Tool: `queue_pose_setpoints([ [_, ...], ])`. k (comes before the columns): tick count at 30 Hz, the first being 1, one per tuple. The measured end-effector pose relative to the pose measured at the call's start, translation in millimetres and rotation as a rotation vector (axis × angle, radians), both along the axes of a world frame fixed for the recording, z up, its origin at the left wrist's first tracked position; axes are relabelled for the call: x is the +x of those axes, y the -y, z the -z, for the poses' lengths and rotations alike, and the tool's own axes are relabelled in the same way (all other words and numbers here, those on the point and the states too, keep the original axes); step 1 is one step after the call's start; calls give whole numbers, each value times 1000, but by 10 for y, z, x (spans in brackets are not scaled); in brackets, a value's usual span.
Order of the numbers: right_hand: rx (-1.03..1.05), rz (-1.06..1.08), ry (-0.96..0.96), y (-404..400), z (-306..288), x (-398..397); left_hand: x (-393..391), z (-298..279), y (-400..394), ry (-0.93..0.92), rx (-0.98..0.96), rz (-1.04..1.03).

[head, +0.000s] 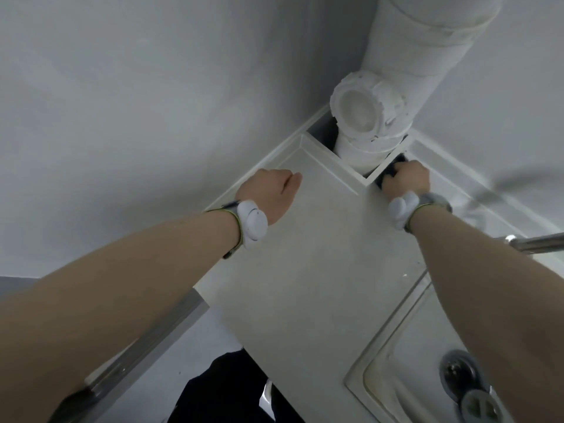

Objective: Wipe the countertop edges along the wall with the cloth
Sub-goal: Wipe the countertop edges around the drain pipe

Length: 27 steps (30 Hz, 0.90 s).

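A white countertop (305, 254) is seen from above, and it runs into a corner where two grey walls (137, 87) meet. At about 1 o'clock from the middle of the picture a thick white pipe (412, 56) comes down through a square cut-out in the countertop, and a round cap (361, 109) is fitted on its side. The right hand (407, 178) is placed just beside this cut-out, at its 4 o'clock corner, and its fingers are curled around a dark cloth (392, 170), which is pressed against the raised edge of the countertop near the pipe. Only a small part of the cloth is shown, because most of it is hidden under the hand. The left hand (270, 190) is held at about 9 o'clock from the right one, well apart from it, near the raised edge along the left wall; its fingers are curled into a fist and nothing is seen in it. A white band device is worn on each wrist. At 5 o'clock a sink (412, 361) with a metal drain (460, 372) is partly covered by the right forearm, and at 3 o'clock a metal tap spout (537, 241) is seen.
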State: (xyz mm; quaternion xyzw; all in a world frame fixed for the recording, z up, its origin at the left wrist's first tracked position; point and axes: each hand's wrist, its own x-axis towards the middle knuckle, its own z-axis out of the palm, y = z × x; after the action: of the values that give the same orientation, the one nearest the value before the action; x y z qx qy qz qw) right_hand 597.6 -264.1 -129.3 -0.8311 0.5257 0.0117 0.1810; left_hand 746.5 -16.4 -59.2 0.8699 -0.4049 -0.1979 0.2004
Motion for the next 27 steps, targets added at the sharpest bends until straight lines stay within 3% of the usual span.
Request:
queue_pose_setpoints([
  [5, 13, -143, -6, -654, 45, -150, -134, -211, 173, -15, -14, 20],
  [10, 77, -259, 133, -980, 69, -324, -356, -266, 220, -26, 1, 55],
  [15, 209, 449, 467, -707, -129, -280, -417, -390, 257, -48, -31, 84],
  [19, 182, 573, 597, -251, -296, -104, -335, -366, 295, -72, -40, 83],
  [22, 213, 459, 544, -54, -294, -11, -336, -279, 265, -95, -40, 83],
  [27, 173, 149, 154, -479, -72, 8, -247, -142, 274, -127, -24, 94],
])
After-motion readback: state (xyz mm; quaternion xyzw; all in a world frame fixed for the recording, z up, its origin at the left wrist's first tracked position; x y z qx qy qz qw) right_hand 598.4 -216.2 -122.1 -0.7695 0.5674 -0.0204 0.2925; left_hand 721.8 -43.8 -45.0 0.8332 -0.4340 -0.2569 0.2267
